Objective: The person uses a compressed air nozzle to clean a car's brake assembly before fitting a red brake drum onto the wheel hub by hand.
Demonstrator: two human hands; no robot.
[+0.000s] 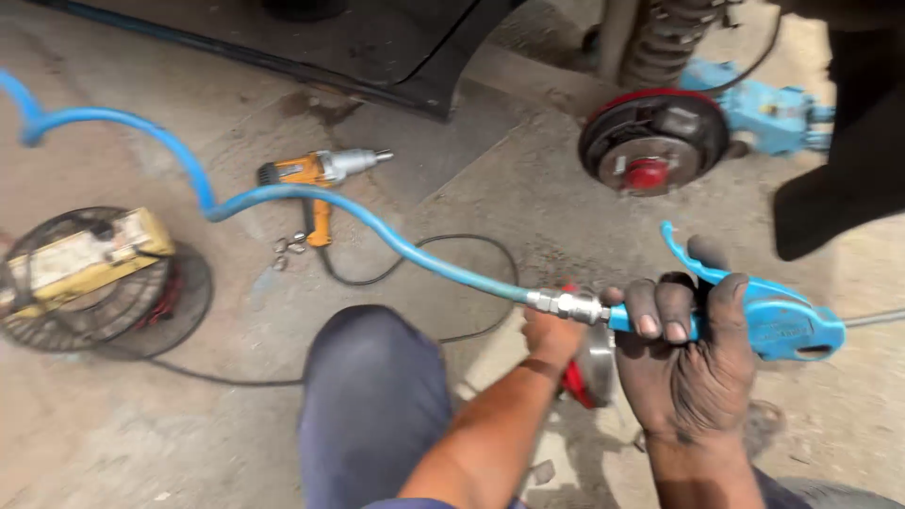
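Blue air gun (773, 325), blue hose (311, 198), orange impact wrench (316, 174)

Bright daylight, soft shadows, slight motion blur, mild edge distortion.

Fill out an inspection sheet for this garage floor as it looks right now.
Surface: bare, dusty concrete floor with dark stains.
Job's things: blue air blow gun on a blue air hose; red and metal round part, mostly hidden.
Clutter: orange impact wrench; a few loose nuts; yellow cord reel.
Grippers: right hand wrapped around the gun; left hand on the round part.
Cables: black cable looping across the floor from the wrench.
Surroundings: exposed wheel hub with a red centre, coil spring above it, dark car body.
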